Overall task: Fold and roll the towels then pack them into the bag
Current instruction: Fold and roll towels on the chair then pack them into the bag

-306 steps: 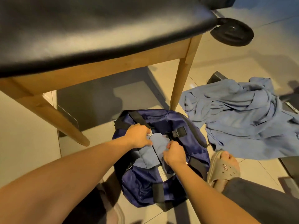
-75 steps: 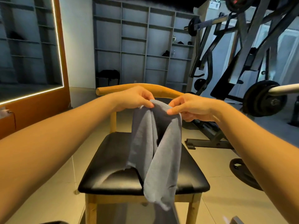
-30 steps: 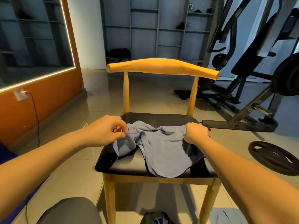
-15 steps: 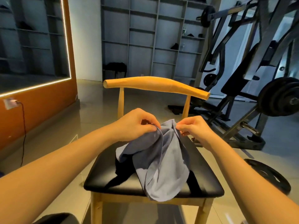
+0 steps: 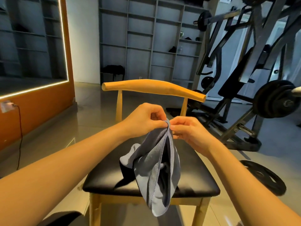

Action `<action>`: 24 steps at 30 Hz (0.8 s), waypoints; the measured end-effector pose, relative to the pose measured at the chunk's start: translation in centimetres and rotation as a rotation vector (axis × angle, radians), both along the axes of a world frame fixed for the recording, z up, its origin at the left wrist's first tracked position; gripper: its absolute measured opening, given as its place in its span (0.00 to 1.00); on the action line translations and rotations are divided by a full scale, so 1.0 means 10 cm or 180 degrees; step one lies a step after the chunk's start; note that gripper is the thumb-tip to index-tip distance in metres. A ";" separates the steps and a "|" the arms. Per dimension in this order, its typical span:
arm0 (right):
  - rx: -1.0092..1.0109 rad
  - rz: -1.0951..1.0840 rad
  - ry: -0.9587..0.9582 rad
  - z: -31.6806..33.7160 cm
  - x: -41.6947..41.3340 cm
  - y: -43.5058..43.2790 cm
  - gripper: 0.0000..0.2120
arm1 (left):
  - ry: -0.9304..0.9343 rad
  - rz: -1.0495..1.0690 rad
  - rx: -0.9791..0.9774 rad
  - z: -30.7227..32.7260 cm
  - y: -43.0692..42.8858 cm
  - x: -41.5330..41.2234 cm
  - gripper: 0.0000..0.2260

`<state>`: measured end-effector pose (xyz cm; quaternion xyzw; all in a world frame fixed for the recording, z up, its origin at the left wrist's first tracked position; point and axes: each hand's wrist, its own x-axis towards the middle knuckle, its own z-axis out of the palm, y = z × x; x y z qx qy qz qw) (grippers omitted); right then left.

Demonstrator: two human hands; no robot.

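A grey towel (image 5: 160, 167) is pinched at its top edge by the left hand (image 5: 144, 119) and right hand (image 5: 187, 130), held up over the chair (image 5: 104, 185), its lower end draped past the seat front.

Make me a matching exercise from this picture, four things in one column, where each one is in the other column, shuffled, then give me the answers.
Things:
1. towel
2. chair
3. weight plate
4. plug

Places:
A. flat on the floor, right of the chair
B. on the orange wall at left, cable hanging down
C. pinched at its top by the left hand and right hand, hanging over the seat
D. straight ahead, black seat facing the person

Pairs: 1-C, 2-D, 3-A, 4-B
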<state>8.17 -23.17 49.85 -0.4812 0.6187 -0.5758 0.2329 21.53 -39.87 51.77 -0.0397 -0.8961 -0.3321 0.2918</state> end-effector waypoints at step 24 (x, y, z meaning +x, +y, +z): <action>0.0260 0.0054 0.0283 0.16 0.14 0.19 0.10 | -0.0010 -0.0308 0.0707 -0.04 0.13 0.09 0.05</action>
